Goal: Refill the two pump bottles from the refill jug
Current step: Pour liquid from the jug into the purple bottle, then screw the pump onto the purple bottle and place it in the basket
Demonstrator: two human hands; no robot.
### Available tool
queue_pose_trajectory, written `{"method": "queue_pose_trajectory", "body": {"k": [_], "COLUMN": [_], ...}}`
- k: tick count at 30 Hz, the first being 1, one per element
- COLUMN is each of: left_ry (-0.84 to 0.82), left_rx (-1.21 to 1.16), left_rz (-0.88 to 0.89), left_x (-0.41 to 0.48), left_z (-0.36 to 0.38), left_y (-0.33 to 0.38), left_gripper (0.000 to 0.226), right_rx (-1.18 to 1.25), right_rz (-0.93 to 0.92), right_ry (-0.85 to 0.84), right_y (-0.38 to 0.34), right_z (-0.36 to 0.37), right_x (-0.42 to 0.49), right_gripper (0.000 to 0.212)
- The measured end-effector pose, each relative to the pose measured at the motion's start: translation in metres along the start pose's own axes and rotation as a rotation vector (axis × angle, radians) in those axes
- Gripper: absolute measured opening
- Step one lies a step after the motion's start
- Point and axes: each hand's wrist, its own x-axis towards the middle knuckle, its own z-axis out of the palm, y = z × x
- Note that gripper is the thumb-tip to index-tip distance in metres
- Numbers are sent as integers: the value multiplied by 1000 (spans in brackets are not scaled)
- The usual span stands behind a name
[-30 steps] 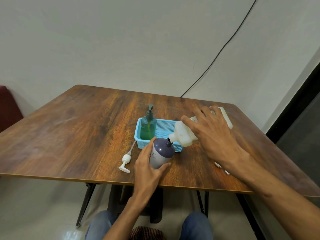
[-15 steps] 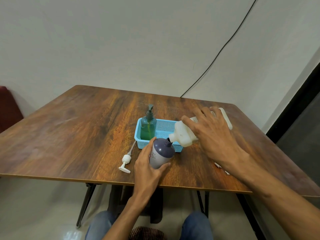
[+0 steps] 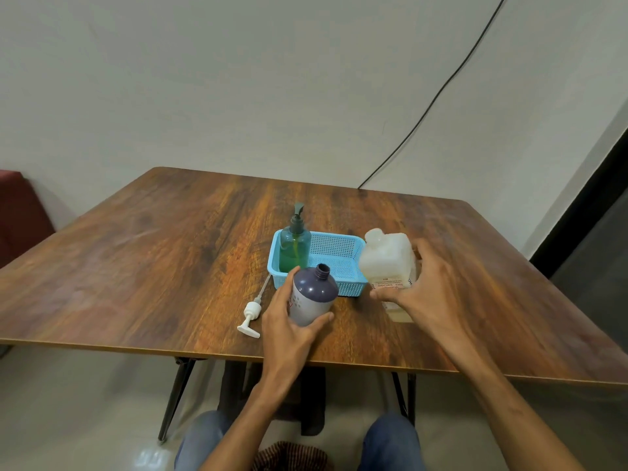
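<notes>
My left hand (image 3: pixel 289 321) grips a purple-topped pump bottle (image 3: pixel 311 297) with an open neck, standing near the table's front edge. Its white pump head (image 3: pixel 250 314) lies on the table to the left. My right hand (image 3: pixel 431 294) holds the translucent white refill jug (image 3: pixel 387 263), which stands upright on the table to the right of the basket. A green pump bottle (image 3: pixel 295 248) with its pump fitted stands in the left end of the blue basket (image 3: pixel 339 263).
The wooden table (image 3: pixel 170 260) stands against a white wall. A black cable (image 3: pixel 424 107) runs down the wall to the table's back edge. A dark red seat (image 3: pixel 20 212) is at the far left. My knees show below the front edge.
The jug was tipped with its spout at the purple bottle's neck; it now stands upright to the right, with my right hand still on it. My left hand stayed on the bottle.
</notes>
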Motion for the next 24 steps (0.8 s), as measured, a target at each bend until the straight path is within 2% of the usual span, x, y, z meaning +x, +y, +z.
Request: {"method": "queue_pose_trajectory", "body": {"k": [6, 13, 18, 24], "left_ry": [16, 38, 37, -11], "left_rx": [-47, -64, -61, -65], "left_rz": [-28, -47, -61, -81], "left_x": [0, -3, -5, -5], "left_z": [-4, -7, -10, -13], "left_y": [0, 0, -1, 0], "left_gripper": [94, 85, 90, 94], "right_rx": [283, 400, 433, 487], "right_rz": [196, 249, 251, 259], "right_ry": [56, 108, 145, 116], "right_y": [9, 18, 17, 22], "right_z": [28, 52, 56, 55], "right_x": [-16, -28, -32, -43], "right_gripper": [85, 92, 87, 114]}}
